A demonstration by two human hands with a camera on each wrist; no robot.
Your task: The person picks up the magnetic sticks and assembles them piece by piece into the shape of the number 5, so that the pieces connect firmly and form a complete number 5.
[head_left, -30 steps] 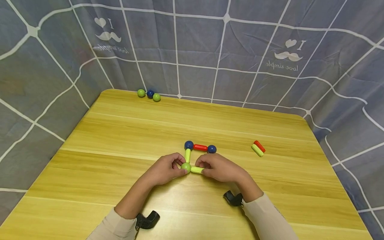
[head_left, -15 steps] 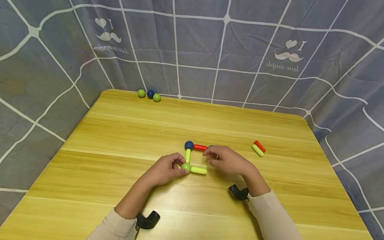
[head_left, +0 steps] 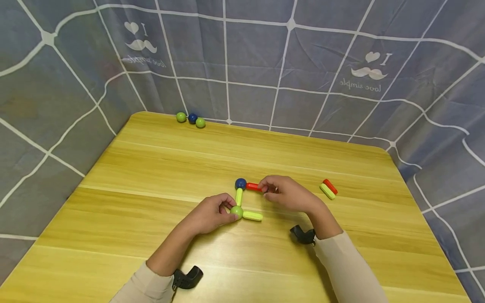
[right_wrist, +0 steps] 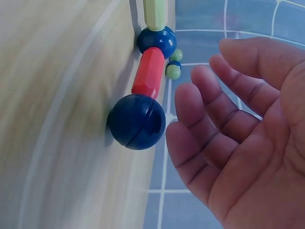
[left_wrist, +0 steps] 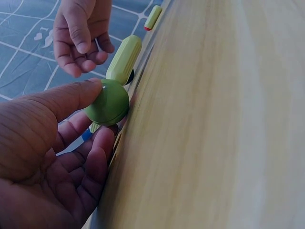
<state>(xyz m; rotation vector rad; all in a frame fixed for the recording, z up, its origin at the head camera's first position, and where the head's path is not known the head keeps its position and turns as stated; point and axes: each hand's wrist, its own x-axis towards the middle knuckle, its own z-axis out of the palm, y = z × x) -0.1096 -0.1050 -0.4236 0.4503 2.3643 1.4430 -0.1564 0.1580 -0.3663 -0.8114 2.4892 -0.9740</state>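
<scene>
My left hand point(head_left: 212, 215) pinches a green ball point(left_wrist: 108, 104) between thumb and fingers. From that ball one yellow-green magnetic rod point(head_left: 252, 216) points right, and another yellow-green rod point(head_left: 239, 197) runs back to a blue ball point(head_left: 240, 184). A red rod point(head_left: 253, 187) joins this ball to a second blue ball point(right_wrist: 137, 122), which the right hand covers in the head view. My right hand point(head_left: 291, 194) hovers beside that second ball, its fingers loosely bent and holding nothing. In the right wrist view the fingertips are just short of the ball.
A loose red rod point(head_left: 330, 186) and a yellow-green rod point(head_left: 327, 191) lie side by side at the right of the wooden table point(head_left: 159, 168). Two green balls and a blue ball point(head_left: 193, 118) sit at its back left edge. A grey checked curtain point(head_left: 250, 54) hangs behind.
My right hand has let go of the right-pointing yellow-green rod and moved back and right to the second blue ball. The left hand still pinches the green ball in place.
</scene>
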